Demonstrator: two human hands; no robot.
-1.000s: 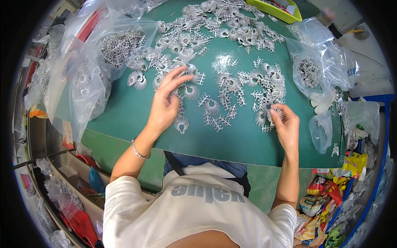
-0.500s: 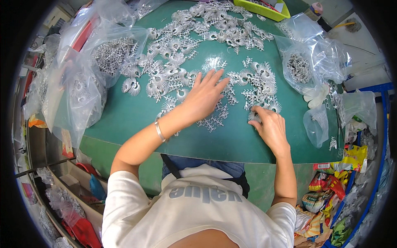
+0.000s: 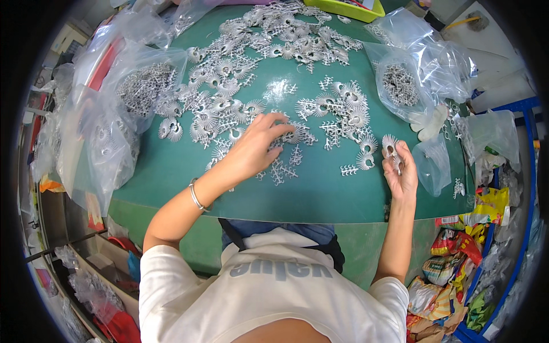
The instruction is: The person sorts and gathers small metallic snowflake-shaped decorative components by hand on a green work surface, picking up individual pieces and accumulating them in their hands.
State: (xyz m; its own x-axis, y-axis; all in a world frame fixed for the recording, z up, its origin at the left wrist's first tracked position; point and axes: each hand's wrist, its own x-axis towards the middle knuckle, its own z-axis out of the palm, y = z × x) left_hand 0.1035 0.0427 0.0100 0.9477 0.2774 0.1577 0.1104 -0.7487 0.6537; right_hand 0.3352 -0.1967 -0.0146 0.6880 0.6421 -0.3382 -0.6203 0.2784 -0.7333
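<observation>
My right hand [image 3: 402, 171] pinches a silver fan-shaped metal piece [image 3: 389, 147], lifted at the right of the green table. Part of that piece is hidden by the fingers. To the left of it lies a group of similar fan-shaped pieces [image 3: 357, 118] mixed with branch-shaped pieces [image 3: 331, 134]. My left hand [image 3: 260, 143] hovers over or touches the loose branch-shaped pieces in the middle, its fingers bent and apart; I see nothing held in it. Just below its fingertips are more branch pieces [image 3: 280, 170].
A large heap of silver pieces [image 3: 286, 34] spreads across the far side of the green table [image 3: 320, 197]. Plastic bags of small pieces stand at left [image 3: 147, 86] and right [image 3: 400, 86]. A yellow-green tray [image 3: 343, 8] is at the far edge. A white glove [image 3: 433, 123] lies at right.
My right hand has moved right, away from the group, and raised a fan-shaped piece. The left hand has drawn back toward me and slightly left, its fingers more bent.
</observation>
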